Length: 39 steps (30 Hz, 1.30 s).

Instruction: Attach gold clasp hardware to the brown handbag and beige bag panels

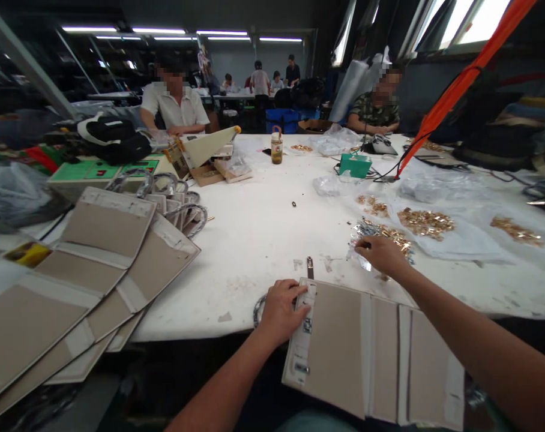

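A beige bag panel (338,336) with several folded sections lies at the table's front edge, partly overhanging it. My left hand (282,309) grips its left border, fingers bent and thumb on top. Small metal plates (303,367) sit along that border, and a narrow dark strap with a metal fitting (310,267) sticks out beyond the top corner. My right hand (383,255) reaches across to a heap of small silver and gold metal pieces (401,243). Its fingertips are pinched together over the silver ones; whatever is between them is too small to make out.
Stacked bag panels (114,240) with plastic-wrapped handles (194,216) fill the left side. Gold metal pieces (425,222) lie on plastic sheets at right. A green box (356,165), a bottle (277,148) and an orange-wrapped pole (452,90) stand farther back. Two people sit across the table.
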### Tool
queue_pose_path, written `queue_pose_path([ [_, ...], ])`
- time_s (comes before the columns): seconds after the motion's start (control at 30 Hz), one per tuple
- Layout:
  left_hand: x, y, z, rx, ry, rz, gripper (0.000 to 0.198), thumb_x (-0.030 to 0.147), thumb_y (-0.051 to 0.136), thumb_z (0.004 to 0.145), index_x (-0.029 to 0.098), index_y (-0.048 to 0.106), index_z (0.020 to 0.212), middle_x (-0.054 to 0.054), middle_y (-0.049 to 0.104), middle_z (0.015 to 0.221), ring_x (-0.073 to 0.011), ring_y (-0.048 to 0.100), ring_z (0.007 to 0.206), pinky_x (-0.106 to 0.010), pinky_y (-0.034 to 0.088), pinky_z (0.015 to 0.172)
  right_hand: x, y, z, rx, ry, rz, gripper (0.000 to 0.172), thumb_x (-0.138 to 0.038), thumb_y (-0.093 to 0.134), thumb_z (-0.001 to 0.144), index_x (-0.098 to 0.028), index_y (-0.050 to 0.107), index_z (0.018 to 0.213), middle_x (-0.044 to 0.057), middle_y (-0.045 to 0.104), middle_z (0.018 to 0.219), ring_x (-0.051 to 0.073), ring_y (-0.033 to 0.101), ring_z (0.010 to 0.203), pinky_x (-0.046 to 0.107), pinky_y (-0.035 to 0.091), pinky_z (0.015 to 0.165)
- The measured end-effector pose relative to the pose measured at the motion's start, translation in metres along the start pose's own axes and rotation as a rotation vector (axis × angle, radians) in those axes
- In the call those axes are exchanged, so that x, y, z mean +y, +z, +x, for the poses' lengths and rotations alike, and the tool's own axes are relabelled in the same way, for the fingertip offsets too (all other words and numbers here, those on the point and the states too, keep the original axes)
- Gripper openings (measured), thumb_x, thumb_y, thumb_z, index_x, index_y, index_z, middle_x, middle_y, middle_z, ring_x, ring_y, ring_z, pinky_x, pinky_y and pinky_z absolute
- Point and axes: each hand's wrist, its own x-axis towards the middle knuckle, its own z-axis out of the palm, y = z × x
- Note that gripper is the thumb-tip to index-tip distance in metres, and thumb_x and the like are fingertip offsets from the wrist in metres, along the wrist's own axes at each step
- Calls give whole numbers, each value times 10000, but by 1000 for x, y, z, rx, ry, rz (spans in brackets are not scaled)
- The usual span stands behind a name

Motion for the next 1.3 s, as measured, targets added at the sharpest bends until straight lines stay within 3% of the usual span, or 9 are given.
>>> queue_pose_path([
  [0.13, 0, 0, 1, 0, -3, -3, 436, 227, 814, 756, 250, 765, 1188, -69, 685, 1226, -262, 575, 1171, -440, 437, 1062, -56, 8, -48, -207, -219, 314, 174, -339, 636, 860, -234, 772, 885, 11, 771, 870, 171, 676, 737, 261, 462, 695],
  [0.2, 0, -1, 1, -4, -5, -6, 427, 233, 799, 764, 250, 765, 1190, -67, 690, 1214, -259, 577, 1160, -431, 444, 1054, -79, 21, -66, -382, -181, 475, 174, -305, 645, 821, -204, 772, 885, 14, 745, 757, 157, 632, 588, 264, 448, 595],
  [0.27, 1, -2, 2, -14, -11, -14, 424, 226, 782, 766, 246, 764, 1189, -68, 694, 1208, -259, 580, 1158, -423, 449, 1050, -91, 35, -74, -455, -127, 524, 195, -273, 644, 789, -185, 782, 895, 6, 707, 659, 155, 594, 529, 266, 424, 549],
  [0.4, 4, -6, 3, -36, -20, -35, 428, 209, 760, 756, 224, 758, 1183, -69, 705, 1203, -261, 582, 1166, -405, 448, 1062, -95, 50, -71, -408, -144, 493, 188, -244, 647, 762, -190, 807, 845, 8, 720, 677, 177, 629, 646, 272, 434, 634],
  [0.57, 7, -13, 9, -78, -49, -28, 403, 247, 690, 821, 200, 728, 1220, -78, 718, 1208, -260, 597, 1164, -373, 454, 1051, -94, 49, -70, -381, -145, 478, 166, -217, 649, 750, -199, 806, 803, 16, 759, 771, 191, 659, 755, 269, 436, 687],
  [0.77, 9, -18, 28, -208, -145, 28, 479, 321, 609, 885, 201, 647, 1348, -69, 772, 1078, -236, 689, 973, -313, 509, 858, -95, 49, -74, -355, -116, 483, 161, -204, 638, 765, -191, 790, 812, 21, 753, 760, 184, 645, 723, 270, 421, 663],
  [0.87, 9, -20, 40, -261, -162, 62, 438, 354, 621, 869, 196, 695, 1271, -71, 782, 978, -244, 706, 875, -314, 503, 778, -94, 49, -74, -367, -106, 493, 161, -193, 627, 766, -189, 783, 808, 19, 737, 721, 181, 641, 698, 264, 415, 639],
  [1.1, 9, -29, 60, -370, -162, 75, 321, 371, 670, 823, 191, 767, 1070, -89, 784, 983, -257, 706, 909, -302, 490, 774, -90, 52, -74, -388, -99, 502, 146, -194, 636, 759, -193, 776, 800, 19, 730, 706, 181, 635, 677, 255, 411, 615],
  [1.3, 12, -31, 65, -469, -253, -45, 229, 377, 690, 810, 165, 757, 869, -40, 716, 723, -207, 677, 700, -267, 486, 633, -92, 51, -74, -371, -107, 489, 144, -193, 636, 760, -192, 775, 798, 23, 721, 711, 183, 630, 692, 263, 398, 629],
])
